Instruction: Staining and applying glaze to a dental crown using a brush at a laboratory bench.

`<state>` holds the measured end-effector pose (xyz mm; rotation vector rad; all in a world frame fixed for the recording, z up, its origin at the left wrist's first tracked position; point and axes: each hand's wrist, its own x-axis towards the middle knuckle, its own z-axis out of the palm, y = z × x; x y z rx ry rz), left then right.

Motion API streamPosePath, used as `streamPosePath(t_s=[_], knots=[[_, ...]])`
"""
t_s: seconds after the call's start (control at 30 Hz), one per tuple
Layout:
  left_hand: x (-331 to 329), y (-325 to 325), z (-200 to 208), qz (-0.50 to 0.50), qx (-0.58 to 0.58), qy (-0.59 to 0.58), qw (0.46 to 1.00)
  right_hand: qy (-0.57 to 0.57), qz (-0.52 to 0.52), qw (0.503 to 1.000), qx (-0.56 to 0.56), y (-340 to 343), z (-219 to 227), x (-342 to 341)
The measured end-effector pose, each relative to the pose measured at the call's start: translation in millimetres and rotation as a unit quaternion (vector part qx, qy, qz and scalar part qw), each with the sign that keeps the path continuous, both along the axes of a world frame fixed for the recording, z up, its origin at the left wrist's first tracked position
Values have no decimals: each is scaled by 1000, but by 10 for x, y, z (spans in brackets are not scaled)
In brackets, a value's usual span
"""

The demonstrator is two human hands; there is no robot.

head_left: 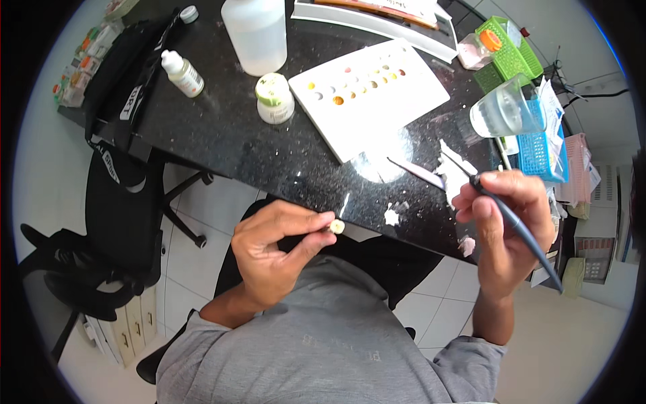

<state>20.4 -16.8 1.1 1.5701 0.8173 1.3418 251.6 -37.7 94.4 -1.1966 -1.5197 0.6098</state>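
Between the thumb and forefinger of my left hand [269, 246] is a small pale-yellow piece [337, 227] that looks like a dental crown, held just off the table's near edge. My right hand [515, 225] grips a thin brush [523, 234] with a dark grey-blue handle, its tip pointing up and left over crumpled white tissue [452, 176]. The brush and the piece are well apart. Left of the tissue lies a slim pale tool [416, 170]. Farther back, a white palette [363, 121] carries rows of small yellow, brown, grey and reddish dabs.
On the black table [222, 145] stand a dropper bottle [183, 74], a jar with a green-stained lid [274, 98], a large translucent bottle [256, 37] and a glass of clear liquid [501, 111]. Baskets in green [515, 57] and blue [531, 151] line the right. A black chair [118, 215] is at left.
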Motion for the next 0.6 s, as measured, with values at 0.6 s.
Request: streamPosePath(t_s=[0.6], knots=[[-70,104,22,-45,-40,19,998,-106,88,986,-96,1137,44,-253]])
